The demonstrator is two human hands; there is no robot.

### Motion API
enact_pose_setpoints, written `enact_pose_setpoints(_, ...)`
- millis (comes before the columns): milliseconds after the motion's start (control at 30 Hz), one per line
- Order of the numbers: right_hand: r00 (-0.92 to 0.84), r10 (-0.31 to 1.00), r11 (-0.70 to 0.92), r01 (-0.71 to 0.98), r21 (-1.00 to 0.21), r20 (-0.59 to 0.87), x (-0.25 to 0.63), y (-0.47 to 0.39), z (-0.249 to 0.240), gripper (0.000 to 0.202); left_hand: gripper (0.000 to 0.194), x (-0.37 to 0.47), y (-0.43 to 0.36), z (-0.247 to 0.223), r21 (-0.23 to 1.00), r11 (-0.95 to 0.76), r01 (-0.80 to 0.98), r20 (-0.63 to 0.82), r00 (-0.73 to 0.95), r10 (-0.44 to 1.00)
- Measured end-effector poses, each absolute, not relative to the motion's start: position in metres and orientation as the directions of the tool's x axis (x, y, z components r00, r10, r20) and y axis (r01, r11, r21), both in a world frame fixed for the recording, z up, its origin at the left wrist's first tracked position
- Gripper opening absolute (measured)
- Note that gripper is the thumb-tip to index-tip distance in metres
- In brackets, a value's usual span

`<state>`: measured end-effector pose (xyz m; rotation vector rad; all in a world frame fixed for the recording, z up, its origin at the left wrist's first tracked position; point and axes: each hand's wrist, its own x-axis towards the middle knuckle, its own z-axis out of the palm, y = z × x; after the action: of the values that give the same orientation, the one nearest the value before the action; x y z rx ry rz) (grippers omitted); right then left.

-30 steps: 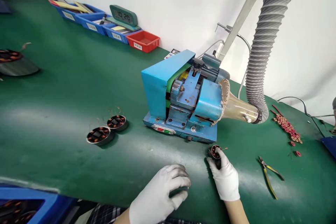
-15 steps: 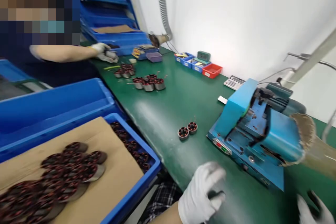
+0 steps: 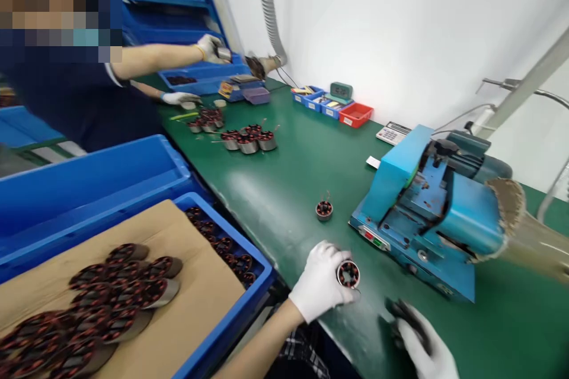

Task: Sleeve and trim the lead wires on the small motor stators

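My left hand [image 3: 320, 278], in a white glove, is closed around a motor stator [image 3: 348, 275], a metal ring with copper-red windings inside. The ring's open face is turned up towards me, above the green bench. My right hand [image 3: 422, 337], also gloved and with dark fingertips, hovers at the lower right. Its fingers look extended and apart, though motion blurs them, and I make out nothing held. A second stator [image 3: 324, 210] stands on the bench beyond my left hand, with thin wire ends sticking up.
A blue machine [image 3: 413, 219] stands at the right. Many stators [image 3: 120, 290] lie on cardboard over a blue crate [image 3: 262, 281] at the left. More stators [image 3: 248, 141] stand farther up the bench. At the back left, a co-worker's gloved hand [image 3: 208, 47] holds a metal ring.
My left hand has taken one of the two stators standing together and brought it nearer. My right hand has moved left into view. The co-worker's arm has risen and reached out.
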<state>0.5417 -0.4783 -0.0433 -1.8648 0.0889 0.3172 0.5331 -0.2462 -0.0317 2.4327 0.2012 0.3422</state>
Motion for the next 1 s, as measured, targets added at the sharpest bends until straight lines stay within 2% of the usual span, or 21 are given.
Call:
enact_pose_setpoints(33,0.947,0.173,-0.324,-0.206,-0.923,-0.272,0.545,-0.466,-0.038,0.041,0.064,0.53,-0.264,-0.032,0.625,-0.78,-0.025,0.221,0.964,0.146)
enact_pose_setpoints(133,0.972,0.209,-0.398,-0.014,-0.917,-0.105,0.557,-0.441,-0.026,0.027,0.08,0.524,-0.299,-0.029,0.604,-0.752,-0.264,0.302,0.949,-0.091)
enact_pose_setpoints(233,0.983,0.154,-0.291,-0.051,-0.955,-0.1,0.56,-0.438,-0.021,0.013,0.089,0.525,-0.311,-0.028,0.645,-0.679,-0.35,0.286,0.935,-0.211)
enact_pose_setpoints(300,0.988,0.072,-0.185,-0.124,-0.975,-0.14,0.558,-0.447,-0.018,0.014,0.089,0.527,-0.313,-0.029,0.667,-0.668,-0.329,0.25,0.944,-0.215)
enact_pose_setpoints(367,0.984,-0.059,0.009,-0.167,-0.986,-0.168,0.558,-0.461,-0.013,0.018,0.087,0.528,-0.315,-0.031,0.675,-0.683,-0.281,0.232,0.959,-0.165)
enact_pose_setpoints(467,0.934,-0.283,0.395,-0.095,-0.914,-0.22,0.564,-0.483,0.0,0.02,0.084,0.527,-0.317,-0.032,0.686,-0.693,-0.221,0.235,0.969,-0.077)
enact_pose_setpoints(500,0.917,-0.32,0.437,-0.08,-0.896,-0.238,0.565,-0.488,0.002,0.022,0.086,0.527,-0.317,-0.032,0.694,-0.683,-0.226,0.242,0.967,-0.074)
enact_pose_setpoints(567,0.926,-0.257,0.326,-0.186,-0.927,-0.276,0.565,-0.49,0.001,0.027,0.091,0.526,-0.314,-0.032,0.707,-0.65,-0.277,0.266,0.957,-0.118)
enact_pose_setpoints(633,0.94,-0.09,0.086,-0.322,-0.943,-0.329,0.56,-0.481,-0.007,0.032,0.092,0.526,-0.309,-0.032,0.708,-0.614,-0.348,0.28,0.937,-0.208)
enact_pose_setpoints(700,0.95,0.017,-0.084,-0.31,-0.947,-0.312,0.552,-0.467,-0.018,0.028,0.089,0.526,-0.307,-0.032,0.708,-0.597,-0.377,0.269,0.926,-0.265)
enact_pose_setpoints(767,0.964,-0.019,-0.089,-0.267,-0.96,-0.267,0.547,-0.454,-0.025,0.02,0.087,0.526,-0.308,-0.033,0.713,-0.606,-0.354,0.253,0.935,-0.249)
enact_pose_setpoints(833,0.949,-0.096,0.061,-0.297,-0.953,-0.302,0.547,-0.449,-0.025,0.019,0.086,0.526,-0.312,-0.034,0.722,-0.62,-0.308,0.259,0.951,-0.171)
enact_pose_setpoints(900,0.92,-0.126,0.299,-0.32,-0.899,-0.37,0.551,-0.455,-0.021,0.02,0.087,0.527,-0.316,-0.034,0.731,-0.63,-0.263,0.261,0.96,-0.098)
enact_pose_setpoints(967,0.916,-0.163,0.491,-0.248,-0.835,-0.368,0.554,-0.469,-0.017,0.018,0.092,0.527,-0.316,-0.033,0.736,-0.628,-0.252,0.261,0.962,-0.08)
enact_pose_setpoints(1000,0.917,-0.194,0.532,-0.201,-0.822,-0.349,0.555,-0.476,-0.016,0.017,0.096,0.527,-0.315,-0.032,0.739,-0.619,-0.268,0.263,0.96,-0.101)
